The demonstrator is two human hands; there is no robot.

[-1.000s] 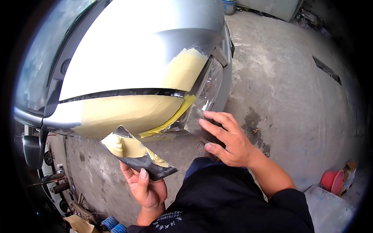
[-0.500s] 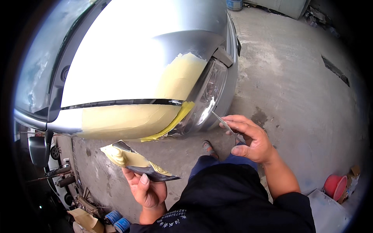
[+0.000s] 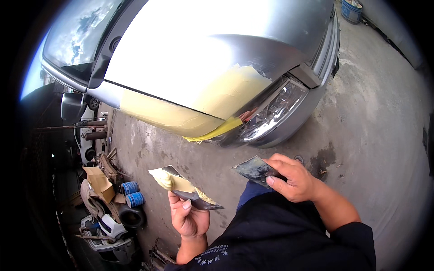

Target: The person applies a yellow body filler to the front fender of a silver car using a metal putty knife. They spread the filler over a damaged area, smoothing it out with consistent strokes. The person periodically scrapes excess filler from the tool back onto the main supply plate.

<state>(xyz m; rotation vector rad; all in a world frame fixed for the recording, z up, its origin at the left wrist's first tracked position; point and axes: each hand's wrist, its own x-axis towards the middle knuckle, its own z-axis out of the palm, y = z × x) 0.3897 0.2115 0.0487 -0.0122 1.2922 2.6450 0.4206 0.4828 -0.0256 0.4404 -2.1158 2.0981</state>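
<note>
My left hand (image 3: 187,217) grips a dark flat spreader plate (image 3: 203,202) from below; a mound of pale yellow body filler (image 3: 163,178) lies at its far left end, with more smeared along it. In my right hand (image 3: 291,178) is a dark, thin putty spreader (image 3: 257,170), pinched between thumb and fingers with its broad face showing. Both stand apart from the silver car. Smooth filler coats the car's fender (image 3: 167,110) and the hood corner (image 3: 235,88). Bright yellow tape (image 3: 217,129) runs along the edge beside the headlight (image 3: 280,106).
The car's side mirror (image 3: 73,107) juts out at the left. Blue cans (image 3: 134,198), a cardboard box (image 3: 98,183), a tire (image 3: 132,216) and removed car parts lie at lower left. A blue bucket (image 3: 351,11) stands at the far right on the concrete floor (image 3: 375,149).
My view has shifted, so the car sits farther up and right. The right-hand spreader, edge-on near the headlight before, is now drawn back toward the left-hand plate and turned to show its face.
</note>
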